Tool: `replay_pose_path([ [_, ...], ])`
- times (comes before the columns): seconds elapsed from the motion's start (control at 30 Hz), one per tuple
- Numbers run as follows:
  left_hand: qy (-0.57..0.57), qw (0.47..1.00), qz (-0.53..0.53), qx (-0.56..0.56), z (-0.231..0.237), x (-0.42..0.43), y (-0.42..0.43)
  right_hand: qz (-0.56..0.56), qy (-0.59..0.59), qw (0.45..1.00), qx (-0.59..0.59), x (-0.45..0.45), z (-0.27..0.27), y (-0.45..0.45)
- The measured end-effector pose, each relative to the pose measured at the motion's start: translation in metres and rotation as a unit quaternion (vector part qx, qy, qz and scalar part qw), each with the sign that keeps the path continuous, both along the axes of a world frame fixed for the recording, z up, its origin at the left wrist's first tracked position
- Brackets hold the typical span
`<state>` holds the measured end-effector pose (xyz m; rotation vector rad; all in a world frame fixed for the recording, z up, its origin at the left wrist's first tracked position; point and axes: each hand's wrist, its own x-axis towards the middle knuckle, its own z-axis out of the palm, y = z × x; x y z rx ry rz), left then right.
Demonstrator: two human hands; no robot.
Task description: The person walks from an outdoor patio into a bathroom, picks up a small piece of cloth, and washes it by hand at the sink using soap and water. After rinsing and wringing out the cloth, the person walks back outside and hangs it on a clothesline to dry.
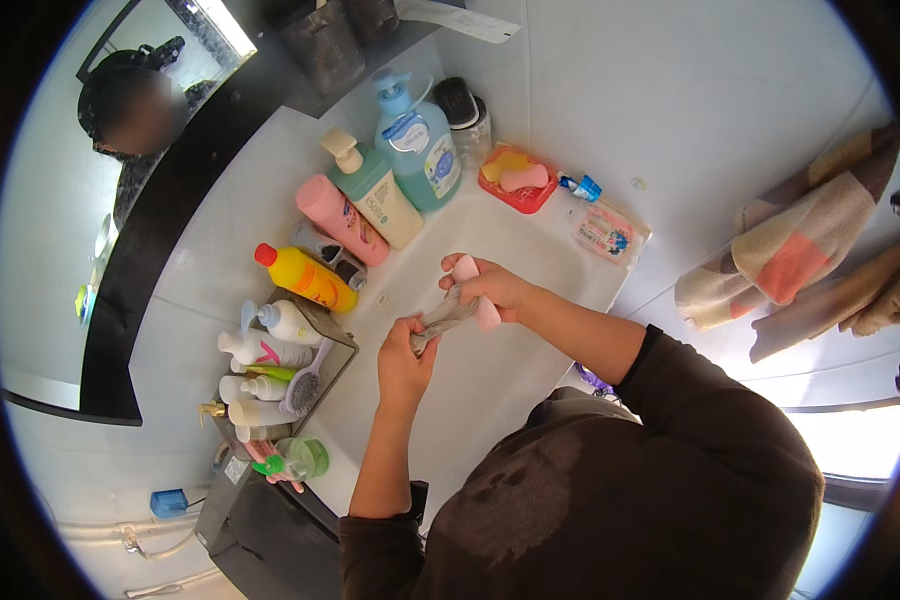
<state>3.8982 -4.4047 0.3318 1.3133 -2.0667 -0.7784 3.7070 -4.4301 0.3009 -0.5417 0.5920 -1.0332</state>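
Above the white sink basin [450, 390], my left hand [409, 360] pinches one end of a wet greyish cloth [444, 318]. The cloth stretches across to my right hand [484, 289], whose fingers also hold a pink bar of soap [487, 313]. The soap's two ends stick out above and below my thumb. Both of my hands are in the air over the basin, a short way apart. Part of the cloth is hidden by my fingers.
Pump bottles [420, 157], a yellow bottle [311, 279] and a bin with toiletries and a hairbrush [304, 390] line the sink's left and back. A red soap dish [521, 196] and a clear soap box [607, 232] stand on the far rim. Towels [787, 240] hang at right.
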Motion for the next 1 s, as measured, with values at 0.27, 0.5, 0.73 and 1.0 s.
replay_pose_path([
  [0.27,0.104,0.984,-0.005,-0.145,-0.01,0.0,0.009,-0.064,0.19,0.975,0.095,-0.001,-0.006,-0.008],
  [0.5,0.086,0.982,0.027,-0.165,-0.021,-0.011,-0.002,-0.257,0.295,0.839,-0.377,0.062,0.031,0.015],
  [0.73,0.136,0.959,0.046,-0.245,-0.009,-0.017,-0.002,-0.145,0.319,0.891,-0.288,0.084,0.033,0.019],
  [1.0,0.43,0.902,0.014,0.022,0.0,-0.023,-0.011,0.098,-0.285,0.946,0.119,0.088,-0.015,0.004],
])
